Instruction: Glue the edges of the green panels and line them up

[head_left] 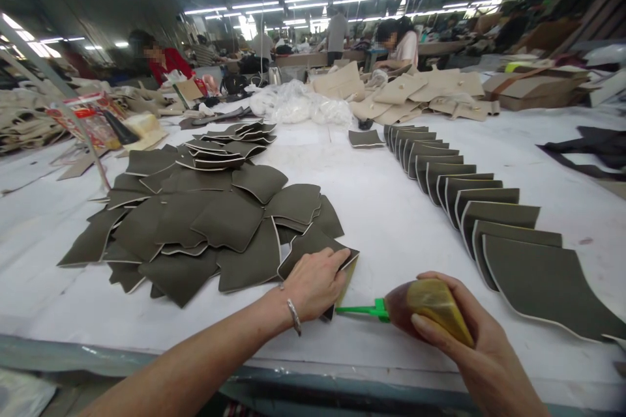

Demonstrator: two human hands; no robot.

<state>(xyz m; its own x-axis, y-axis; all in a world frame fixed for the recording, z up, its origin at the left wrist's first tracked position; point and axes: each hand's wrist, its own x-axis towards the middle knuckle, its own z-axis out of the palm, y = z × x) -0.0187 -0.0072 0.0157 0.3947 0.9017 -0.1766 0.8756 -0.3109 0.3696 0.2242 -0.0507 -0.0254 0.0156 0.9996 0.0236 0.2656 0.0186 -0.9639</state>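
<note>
My right hand (482, 339) is wrapped around a squeeze bottle (430, 309) of amber liquid, tipped on its side. Its thin green nozzle points left, the tip at the near edge of a dark olive leather-like piece (313, 244). My left hand (315, 283) grips that piece, index finger stretched along its top and the other fingers curled by the edge; the thumb is hidden. A yellowish strip shows along the piece's right side. Beside my left hand lies a loose heap of similar pieces (227, 218). To the right, a long overlapping row of pieces (542, 280) runs away from me.
The white-covered table (372, 365) has its edge close to me. Farther back are clear plastic bags (298, 104), beige panels (415, 91) and a cardboard box (538, 88). A slanted metal pole (73, 117) rises at left. Other people work in the background.
</note>
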